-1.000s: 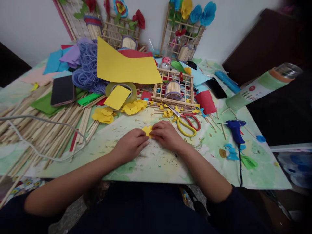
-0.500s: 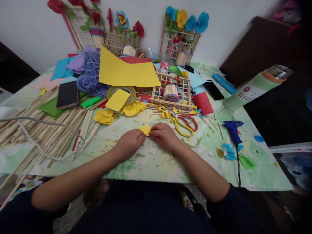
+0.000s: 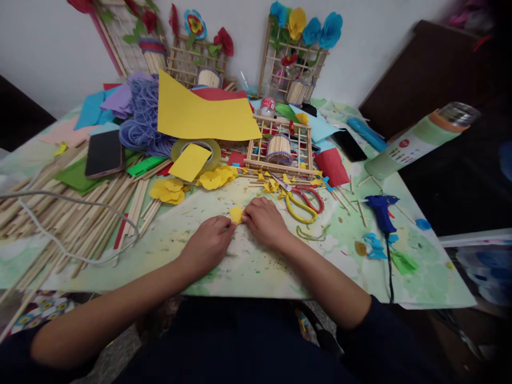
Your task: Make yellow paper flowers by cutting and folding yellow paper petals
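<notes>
Between my fingertips, low over the middle of the table, is a small piece of yellow paper (image 3: 236,214). My left hand (image 3: 211,242) pinches its lower left side, and my right hand (image 3: 264,221) pinches its right edge. Both hands are closed, and the fingers partly cover the paper. Yellow paper flowers (image 3: 218,177) lie just beyond it, with a small yellow paper square (image 3: 190,162) resting on a roll of clear tape (image 3: 216,156). Right of my right hand are scissors (image 3: 302,205) with red and yellow handles, beside yellow paper scraps (image 3: 272,185).
Wooden sticks (image 3: 92,213) and a grey cable (image 3: 80,257) cover the left side. A blue glue gun (image 3: 381,210) and a tilted green bottle (image 3: 418,141) stand right. Behind are a large yellow sheet (image 3: 204,114), purple yarn (image 3: 142,114), a stick lattice (image 3: 280,152) and phones (image 3: 104,153).
The yellow paper between my fingers has turned slightly and shows a squarer outline. My left hand has shifted a little left and down. The whole view has moved slightly.
</notes>
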`<action>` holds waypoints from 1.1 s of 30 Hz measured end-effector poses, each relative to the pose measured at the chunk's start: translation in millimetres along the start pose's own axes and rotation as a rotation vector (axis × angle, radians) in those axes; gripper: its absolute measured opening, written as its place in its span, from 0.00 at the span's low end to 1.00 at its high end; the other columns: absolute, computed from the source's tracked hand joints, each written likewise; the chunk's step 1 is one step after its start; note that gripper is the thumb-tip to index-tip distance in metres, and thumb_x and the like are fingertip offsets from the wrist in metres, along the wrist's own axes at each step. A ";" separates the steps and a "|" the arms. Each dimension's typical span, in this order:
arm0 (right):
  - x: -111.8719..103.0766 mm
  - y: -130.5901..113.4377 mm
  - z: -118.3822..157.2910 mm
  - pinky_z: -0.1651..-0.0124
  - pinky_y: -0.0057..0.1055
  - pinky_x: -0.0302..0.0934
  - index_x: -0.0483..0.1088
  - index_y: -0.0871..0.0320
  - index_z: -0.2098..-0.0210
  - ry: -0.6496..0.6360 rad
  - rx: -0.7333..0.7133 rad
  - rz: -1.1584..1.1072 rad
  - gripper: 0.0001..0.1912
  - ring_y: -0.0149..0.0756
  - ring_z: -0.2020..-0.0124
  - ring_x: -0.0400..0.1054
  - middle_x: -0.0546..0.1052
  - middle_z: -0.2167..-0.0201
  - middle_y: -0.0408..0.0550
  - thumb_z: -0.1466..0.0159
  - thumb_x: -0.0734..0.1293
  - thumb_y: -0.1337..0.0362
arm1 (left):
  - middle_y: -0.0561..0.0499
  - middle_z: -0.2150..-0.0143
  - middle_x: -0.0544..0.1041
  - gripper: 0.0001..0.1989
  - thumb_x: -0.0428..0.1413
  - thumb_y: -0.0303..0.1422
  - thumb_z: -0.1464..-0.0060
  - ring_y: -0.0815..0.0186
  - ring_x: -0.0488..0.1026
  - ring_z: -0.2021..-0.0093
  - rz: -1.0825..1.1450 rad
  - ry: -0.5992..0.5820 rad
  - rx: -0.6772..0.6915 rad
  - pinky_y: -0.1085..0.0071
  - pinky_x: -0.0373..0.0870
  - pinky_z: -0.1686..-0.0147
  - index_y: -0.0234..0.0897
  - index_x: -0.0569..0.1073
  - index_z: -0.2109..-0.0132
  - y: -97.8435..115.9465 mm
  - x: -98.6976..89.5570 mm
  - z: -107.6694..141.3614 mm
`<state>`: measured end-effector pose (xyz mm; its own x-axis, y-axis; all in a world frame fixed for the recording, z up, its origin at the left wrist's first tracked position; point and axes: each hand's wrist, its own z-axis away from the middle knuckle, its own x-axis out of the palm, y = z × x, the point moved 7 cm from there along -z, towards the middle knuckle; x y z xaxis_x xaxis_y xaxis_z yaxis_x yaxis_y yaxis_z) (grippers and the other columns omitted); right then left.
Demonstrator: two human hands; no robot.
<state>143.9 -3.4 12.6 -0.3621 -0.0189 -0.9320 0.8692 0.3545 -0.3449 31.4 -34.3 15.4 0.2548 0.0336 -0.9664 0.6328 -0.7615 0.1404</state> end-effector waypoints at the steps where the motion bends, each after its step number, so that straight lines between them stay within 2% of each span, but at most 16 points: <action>1: 0.1 0.0 -0.1 0.56 0.34 0.50 0.70 0.58 0.65 0.004 0.009 0.007 0.08 0.38 0.59 0.58 0.69 0.64 0.48 0.36 0.62 0.62 | 0.39 0.62 0.71 0.18 0.41 0.29 0.39 0.58 0.67 0.60 0.004 0.002 0.003 0.61 0.66 0.57 0.26 0.74 0.59 -0.1 0.7 0.4; 7: 1.4 0.9 -2.7 0.56 0.35 0.50 0.70 0.59 0.66 -0.004 0.059 0.053 0.09 0.39 0.58 0.57 0.69 0.63 0.49 0.35 0.60 0.61 | 0.39 0.62 0.72 0.18 0.40 0.29 0.38 0.58 0.66 0.59 -0.005 0.004 0.018 0.60 0.67 0.56 0.26 0.74 0.60 0.4 3.7 0.5; 25: 4.1 -4.6 -11.0 0.56 0.38 0.50 0.69 0.59 0.68 -0.052 0.052 0.166 0.09 0.42 0.58 0.58 0.69 0.64 0.50 0.36 0.59 0.64 | 0.39 0.62 0.73 0.16 0.42 0.29 0.39 0.57 0.68 0.58 0.050 0.008 0.031 0.57 0.68 0.55 0.27 0.73 0.60 -3.8 2.0 3.9; 29: 3.9 -5.1 -10.7 0.56 0.38 0.50 0.69 0.59 0.67 -0.049 0.052 0.165 0.09 0.42 0.58 0.58 0.69 0.63 0.50 0.36 0.59 0.64 | 0.37 0.59 0.73 0.15 0.43 0.29 0.39 0.56 0.67 0.56 0.013 0.023 0.072 0.56 0.67 0.52 0.25 0.72 0.54 -1.2 0.8 6.6; 33: 3.8 -4.9 -9.9 0.57 0.37 0.50 0.68 0.59 0.67 -0.040 0.043 0.165 0.09 0.42 0.58 0.57 0.69 0.64 0.50 0.36 0.58 0.64 | 0.39 0.61 0.73 0.17 0.46 0.31 0.40 0.56 0.68 0.58 -0.045 -0.020 0.090 0.58 0.68 0.56 0.24 0.69 0.49 1.0 3.1 5.7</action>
<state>135.0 4.1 11.9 -0.2005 -0.0014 -0.9797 0.9297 0.3151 -0.1907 28.6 -38.6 11.3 0.2125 0.0574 -0.9755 0.5746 -0.8148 0.0772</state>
